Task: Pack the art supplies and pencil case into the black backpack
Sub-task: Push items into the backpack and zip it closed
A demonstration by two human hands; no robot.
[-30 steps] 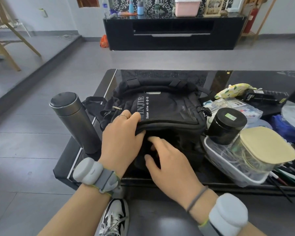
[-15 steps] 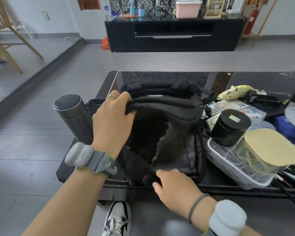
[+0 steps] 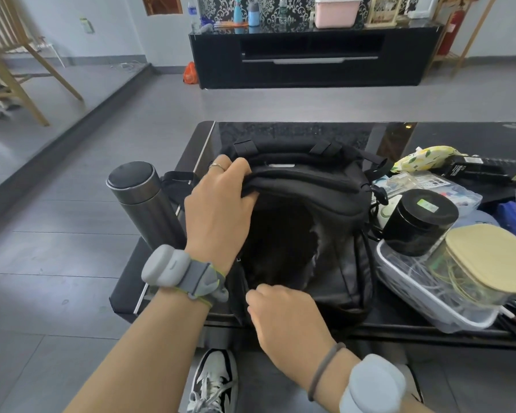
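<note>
While the left hand (image 3: 218,210) grips the black backpack (image 3: 334,204) flap and the right hand (image 3: 283,314) pinches its near edge, a steel flask (image 3: 145,204) stands just left and a black jar (image 3: 417,222) crowds the right on the worktop (image 3: 310,132)

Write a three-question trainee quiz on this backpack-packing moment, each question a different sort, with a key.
1. True or false: the black backpack is zipped shut.
2. Which hand lifts the backpack's upper flap? A) left hand B) right hand C) neither
3. Fill in: the steel flask stands on the backpack's ____ side.

Key:
1. False; its opening gapes.
2. A; the right hand grips the near edge.
3. Left.
</note>
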